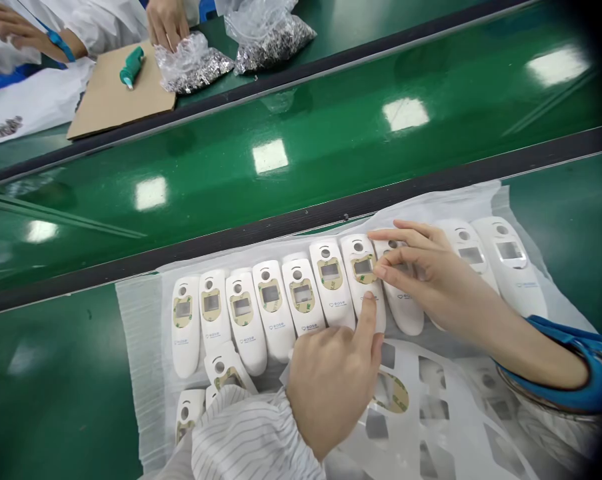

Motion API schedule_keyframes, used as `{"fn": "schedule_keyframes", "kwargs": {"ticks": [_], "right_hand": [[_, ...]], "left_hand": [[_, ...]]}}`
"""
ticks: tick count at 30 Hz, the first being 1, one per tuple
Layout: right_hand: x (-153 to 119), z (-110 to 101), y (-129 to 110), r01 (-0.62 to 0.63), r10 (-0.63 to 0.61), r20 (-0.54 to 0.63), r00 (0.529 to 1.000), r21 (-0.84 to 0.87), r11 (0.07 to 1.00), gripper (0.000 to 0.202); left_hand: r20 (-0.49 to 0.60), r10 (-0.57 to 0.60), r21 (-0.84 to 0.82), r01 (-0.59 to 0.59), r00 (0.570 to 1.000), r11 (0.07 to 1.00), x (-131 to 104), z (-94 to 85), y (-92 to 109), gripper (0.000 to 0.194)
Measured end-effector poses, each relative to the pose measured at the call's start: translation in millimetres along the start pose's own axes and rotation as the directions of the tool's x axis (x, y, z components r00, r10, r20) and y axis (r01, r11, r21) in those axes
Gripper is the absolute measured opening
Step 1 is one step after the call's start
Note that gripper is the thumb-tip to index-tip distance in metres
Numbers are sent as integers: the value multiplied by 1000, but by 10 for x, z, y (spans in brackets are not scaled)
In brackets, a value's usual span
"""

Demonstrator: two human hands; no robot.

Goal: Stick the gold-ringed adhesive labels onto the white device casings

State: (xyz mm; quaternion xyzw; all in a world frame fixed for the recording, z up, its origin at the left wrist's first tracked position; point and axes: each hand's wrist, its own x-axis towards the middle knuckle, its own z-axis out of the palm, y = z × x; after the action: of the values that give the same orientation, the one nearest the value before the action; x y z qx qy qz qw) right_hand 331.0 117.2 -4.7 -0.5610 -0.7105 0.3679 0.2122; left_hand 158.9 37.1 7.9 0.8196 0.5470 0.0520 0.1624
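White plastic housings with a round hole and a small window stand in a slanted row. My left hand (335, 380) stretches its index finger onto the lower front of one housing (357, 245); its other fingers are curled and partly hidden. Around that housing's window lies a tan adhesive sticker (365, 268). The thumb and index finger of my right hand (421, 267) pinch at the sticker's right edge, the other fingers reaching over the neighbouring housing (405, 320). Below my hands lies a whitish sticker sheet (405, 433) with cut-out openings and one tan sticker (393, 393) on it.
Housings with tan stickers (211, 303) fill the left; two at the right (511, 253) show bare windows. White foam wrap (141, 373) lies beneath. Beyond a green channel (331, 153), a co-worker's hand (167, 23) touches a bag of metal parts (195, 63) beside cardboard (111, 100) and a green bottle (131, 67).
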Motion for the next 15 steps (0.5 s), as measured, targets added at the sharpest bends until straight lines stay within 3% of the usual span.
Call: {"fn": "schedule_keyframes", "kwargs": {"ticks": [15], "right_hand": [[1,-4,-18,-21,21,-11,1000,2,1000,27]], "left_hand": [[-25,19,38,-18,1000,999,5,15,11,44]]}}
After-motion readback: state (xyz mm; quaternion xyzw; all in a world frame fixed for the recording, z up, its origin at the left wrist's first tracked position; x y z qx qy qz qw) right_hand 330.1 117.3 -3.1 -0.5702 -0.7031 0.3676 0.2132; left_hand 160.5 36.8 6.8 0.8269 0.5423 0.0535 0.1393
